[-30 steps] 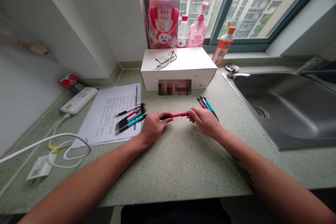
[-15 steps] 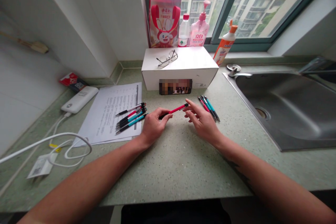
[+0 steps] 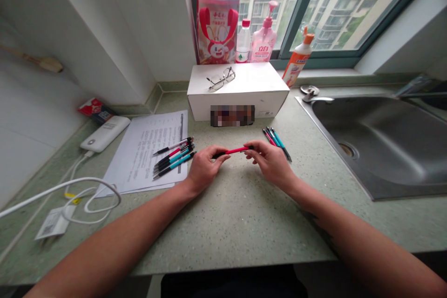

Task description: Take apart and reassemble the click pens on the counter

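A red and black pen (image 3: 237,150) is held level between my two hands, above the speckled green counter (image 3: 223,228). My left hand (image 3: 205,165) pinches its black grip end between thumb and fingers. At the other end, my right hand (image 3: 267,160) closes its thumb and fingers on the black tip by the clip. Several pens (image 3: 174,159) in blue, red and white with black grips lie beside my left hand, on printed paper sheets (image 3: 139,153). Just beyond my right hand lies a smaller group of red and blue pens (image 3: 277,142).
Behind the hands stands a white box (image 3: 237,79) with glasses (image 3: 221,79) on top. A steel sink (image 3: 384,149) is at the right. On the left lie a white power bank (image 3: 104,135) and a looped white cable (image 3: 91,181). Bottles (image 3: 263,39) stand near the window.
My right hand's fingers have closed onto the end of the pen. The pen has tilted from slanting upward to nearly level. My left hand keeps its hold.
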The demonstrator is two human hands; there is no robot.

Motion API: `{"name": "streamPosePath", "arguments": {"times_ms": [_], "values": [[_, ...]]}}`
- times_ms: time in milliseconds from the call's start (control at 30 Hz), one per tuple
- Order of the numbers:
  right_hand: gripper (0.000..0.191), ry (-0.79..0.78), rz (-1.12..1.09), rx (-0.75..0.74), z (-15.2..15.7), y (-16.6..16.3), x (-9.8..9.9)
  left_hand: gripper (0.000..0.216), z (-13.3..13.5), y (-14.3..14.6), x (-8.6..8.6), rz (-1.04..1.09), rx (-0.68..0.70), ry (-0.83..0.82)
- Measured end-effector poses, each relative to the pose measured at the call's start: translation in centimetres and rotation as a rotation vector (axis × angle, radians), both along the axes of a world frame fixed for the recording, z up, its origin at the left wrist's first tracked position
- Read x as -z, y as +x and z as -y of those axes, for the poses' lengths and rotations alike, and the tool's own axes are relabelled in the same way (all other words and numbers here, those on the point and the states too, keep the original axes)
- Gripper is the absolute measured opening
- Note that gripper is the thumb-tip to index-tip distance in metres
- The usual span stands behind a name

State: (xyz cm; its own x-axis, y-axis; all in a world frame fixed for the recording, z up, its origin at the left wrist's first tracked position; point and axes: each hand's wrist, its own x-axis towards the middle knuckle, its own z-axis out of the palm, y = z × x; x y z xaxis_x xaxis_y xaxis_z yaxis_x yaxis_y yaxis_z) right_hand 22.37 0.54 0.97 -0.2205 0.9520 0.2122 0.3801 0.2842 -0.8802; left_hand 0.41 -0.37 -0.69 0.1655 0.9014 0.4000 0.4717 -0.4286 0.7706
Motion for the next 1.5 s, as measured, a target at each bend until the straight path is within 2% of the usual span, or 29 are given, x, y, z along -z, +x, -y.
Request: {"name": "streamPosePath", "arguments": {"times_ms": [67,200,233,367,500,633,833,933,1100,1333,1500], "values": [[0.025,-0.024,0.068,-0.009,-0.25,0.22,-0.02,0.010,-0.06,-0.15,0.07,-0.030,0.021,0.028],[0.045,-0.037,0.187,-0.008,-0.49,0.33,0.08,0.013,0.17,-0.05,0.01,-0.114,0.078,0.094],[0.045,-0.036,0.205,-0.008,-0.47,0.29,0.12,0.013,0.24,0.00,-0.03,-0.129,0.078,0.100],[0.026,0.068,0.186,-0.030,-0.25,0.06,0.11,0.012,0.27,0.07,-0.22,-0.120,0.028,0.068],[0.024,0.131,0.221,-0.050,-0.19,0.12,-0.18,0.010,0.17,-0.08,-0.34,-0.093,0.029,0.085],[0.033,0.088,0.301,-0.048,-0.29,0.31,-0.22,0.010,0.17,-0.18,-0.39,-0.094,0.032,0.109],[0.028,0.168,0.234,-0.052,-0.22,0.37,-0.13,0.011,0.14,-0.13,-0.33,-0.083,0.024,0.070],[0.025,0.169,0.272,-0.060,-0.20,0.37,-0.22,0.011,0.14,-0.13,-0.30,-0.089,0.029,0.072],[0.035,0.120,0.332,-0.046,-0.33,0.41,-0.27,0.012,0.26,-0.07,-0.39,-0.091,0.047,0.096],[0.042,0.152,0.303,0.041,-0.71,0.70,0.03,0.021,-0.07,-0.08,-0.66,-0.003,-0.007,-0.064],[0.042,0.142,0.310,0.053,-0.78,0.72,0.18,0.014,-0.32,-0.15,-0.43,0.066,-0.030,-0.016]]}}
